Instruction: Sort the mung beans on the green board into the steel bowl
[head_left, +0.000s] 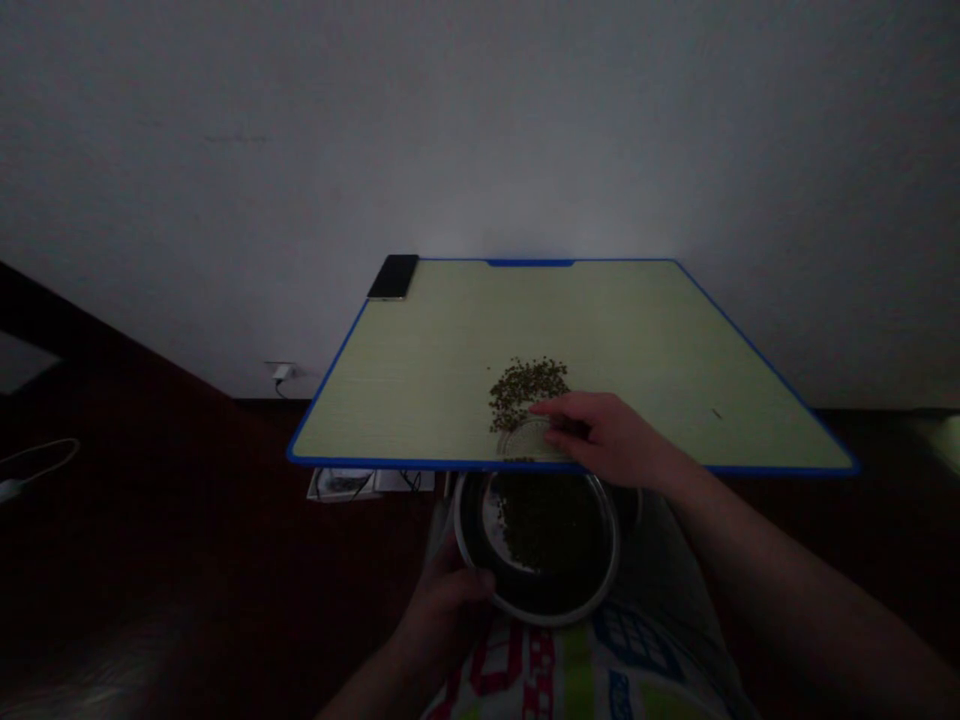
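My left hand (pixel 454 590) grips the left rim of a round metal bowl (pixel 613 560), its thumb lying over the edge. The bowl sits over my lap, just below the table's front edge, and holds many small dark-green grains (pixel 547 520). On the tabletop, my right hand (pixel 600 425) rests beside a loose patch of small brownish grains (pixel 525 385). Its index finger reaches to the patch and its thumb is apart below; the other fingers are partly hidden. A faint semicircular scale (pixel 517 437) shows by the thumb; I cannot tell whether it is printed or separate.
The pale green table (pixel 645 330) has a blue rim and stands near the wall. A black phone (pixel 394 277) lies at its back left corner. A small dark sliver (pixel 717 413) lies at right. Below are a box with cables (pixel 345 485) and a plugged-in charger (pixel 282 372).
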